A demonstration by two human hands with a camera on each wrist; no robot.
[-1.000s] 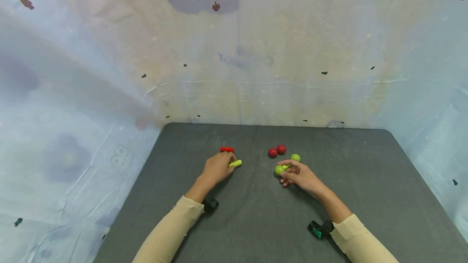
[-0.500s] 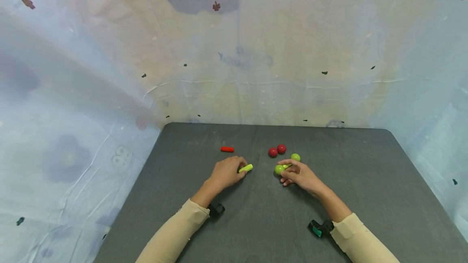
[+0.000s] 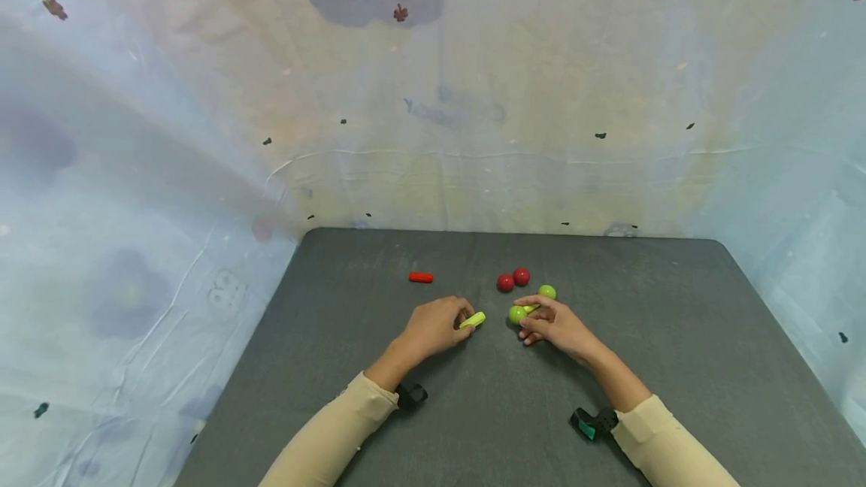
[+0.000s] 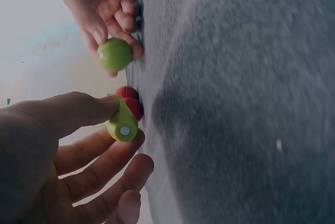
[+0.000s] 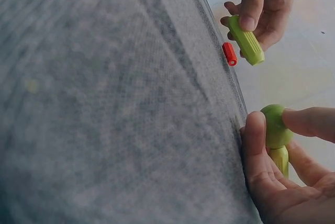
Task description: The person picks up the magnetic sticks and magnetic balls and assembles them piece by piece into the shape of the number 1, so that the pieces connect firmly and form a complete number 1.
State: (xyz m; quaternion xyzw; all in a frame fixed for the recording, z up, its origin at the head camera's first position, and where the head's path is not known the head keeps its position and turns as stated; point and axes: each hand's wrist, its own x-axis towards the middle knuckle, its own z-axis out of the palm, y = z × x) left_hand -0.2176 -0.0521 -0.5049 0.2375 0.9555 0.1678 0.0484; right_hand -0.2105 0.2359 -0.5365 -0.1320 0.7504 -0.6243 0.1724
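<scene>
My left hand (image 3: 436, 328) pinches a yellow-green magnetic rod (image 3: 473, 319) between thumb and fingers, a little above the table. In the left wrist view a silver disc shows on the end of this rod (image 4: 123, 124). Across from it, my right hand (image 3: 558, 329) holds a green ball (image 3: 517, 315) by thumb and fingertips. A second yellow-green rod (image 5: 280, 159) meets that ball, its far part hidden by fingers. Beyond those fingers, another green ball (image 3: 547, 291) appears in line with the rod. A gap separates the left hand's rod from the nearer ball.
Two red balls (image 3: 505, 282) sit close together behind the hands. A red rod (image 3: 421, 277) lies farther left on the grey table (image 3: 649, 307). Patterned sheeting (image 3: 473, 96) hangs around the table's back and sides.
My left hand has moved right and toward me with the yellow-green rod, away from the red rod and closer to the right hand. The right hand has stayed in place.
</scene>
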